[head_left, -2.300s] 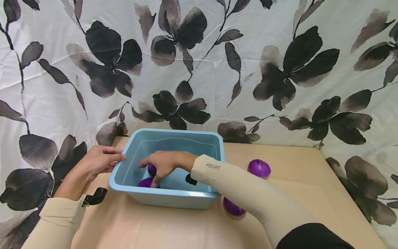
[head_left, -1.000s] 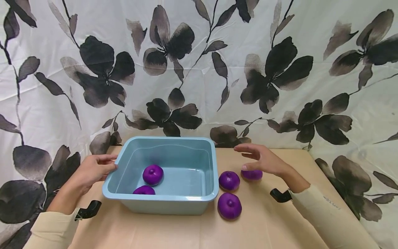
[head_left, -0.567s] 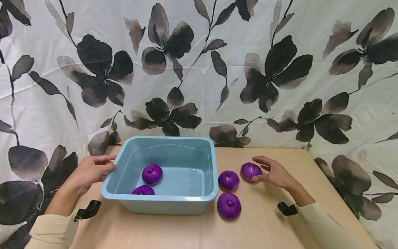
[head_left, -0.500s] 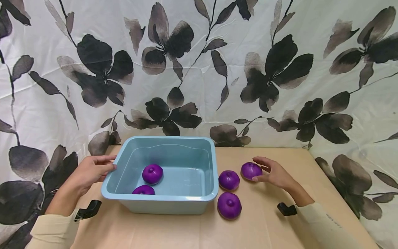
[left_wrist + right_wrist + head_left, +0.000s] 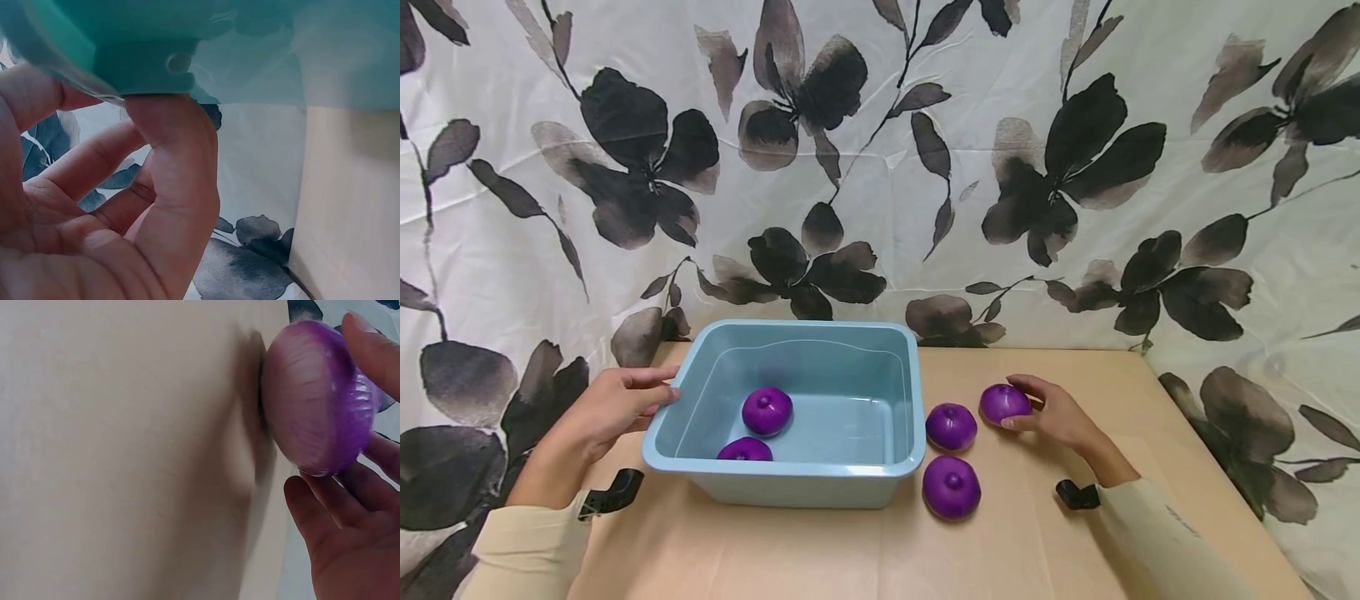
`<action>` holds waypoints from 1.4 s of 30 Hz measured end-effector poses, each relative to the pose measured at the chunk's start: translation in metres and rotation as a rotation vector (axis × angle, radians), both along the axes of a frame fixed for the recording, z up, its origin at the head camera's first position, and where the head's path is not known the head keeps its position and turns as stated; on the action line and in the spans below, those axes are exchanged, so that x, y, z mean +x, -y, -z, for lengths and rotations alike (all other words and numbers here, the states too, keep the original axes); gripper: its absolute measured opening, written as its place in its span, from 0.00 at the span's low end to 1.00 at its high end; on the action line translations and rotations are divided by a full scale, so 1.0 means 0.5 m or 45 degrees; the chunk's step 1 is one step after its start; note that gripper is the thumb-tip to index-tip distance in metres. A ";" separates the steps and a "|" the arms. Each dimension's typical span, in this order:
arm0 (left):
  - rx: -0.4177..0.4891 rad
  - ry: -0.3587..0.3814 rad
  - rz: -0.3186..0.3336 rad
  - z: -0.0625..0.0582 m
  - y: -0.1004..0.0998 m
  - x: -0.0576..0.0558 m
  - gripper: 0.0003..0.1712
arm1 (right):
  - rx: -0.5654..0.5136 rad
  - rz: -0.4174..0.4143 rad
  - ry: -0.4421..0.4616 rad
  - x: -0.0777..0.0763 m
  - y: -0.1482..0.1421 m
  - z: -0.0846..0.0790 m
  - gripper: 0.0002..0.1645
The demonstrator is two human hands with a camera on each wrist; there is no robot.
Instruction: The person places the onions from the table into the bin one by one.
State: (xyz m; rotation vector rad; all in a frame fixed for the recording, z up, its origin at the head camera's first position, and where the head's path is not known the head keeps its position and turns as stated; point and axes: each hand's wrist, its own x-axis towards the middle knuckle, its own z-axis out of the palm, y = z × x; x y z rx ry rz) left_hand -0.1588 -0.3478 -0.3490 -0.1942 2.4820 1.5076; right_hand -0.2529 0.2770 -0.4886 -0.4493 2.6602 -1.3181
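My left hand [image 5: 613, 408] holds the left rim of a light blue plastic tub [image 5: 805, 492], its fingertips at the edge. In the left wrist view, the fingers [image 5: 178, 150] bend up against the rim. Two red onions, one at the back [image 5: 767, 411] and one half hidden by the front wall [image 5: 745, 449], lie inside the tub. Right of it, my right hand [image 5: 1056, 414] grips a red onion [image 5: 1002, 403], thumb on one side and fingers on the other. In the right wrist view this onion [image 5: 306, 400] sits at the tabletop between thumb and fingers.
Two more red onions, one nearer the back [image 5: 951, 427] and one in front [image 5: 952, 488], lie close to the tub's right side. The beige table [image 5: 1037, 533] ends at a floral curtain [image 5: 925, 192] behind.
My right hand has come out of the tub, moved right to the far onion and closed round it. The left hand stays at the rim. The view has shifted slightly.
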 end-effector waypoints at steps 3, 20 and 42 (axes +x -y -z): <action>0.000 0.004 0.002 0.000 -0.001 -0.002 0.35 | 0.051 0.018 -0.001 -0.004 0.000 0.003 0.51; -0.035 -0.008 -0.003 -0.010 -0.002 -0.005 0.33 | 0.188 0.066 -0.110 -0.011 -0.004 -0.058 0.51; 0.036 0.010 -0.011 -0.003 0.001 0.002 0.34 | 0.007 -0.097 -0.115 0.040 0.065 -0.187 0.48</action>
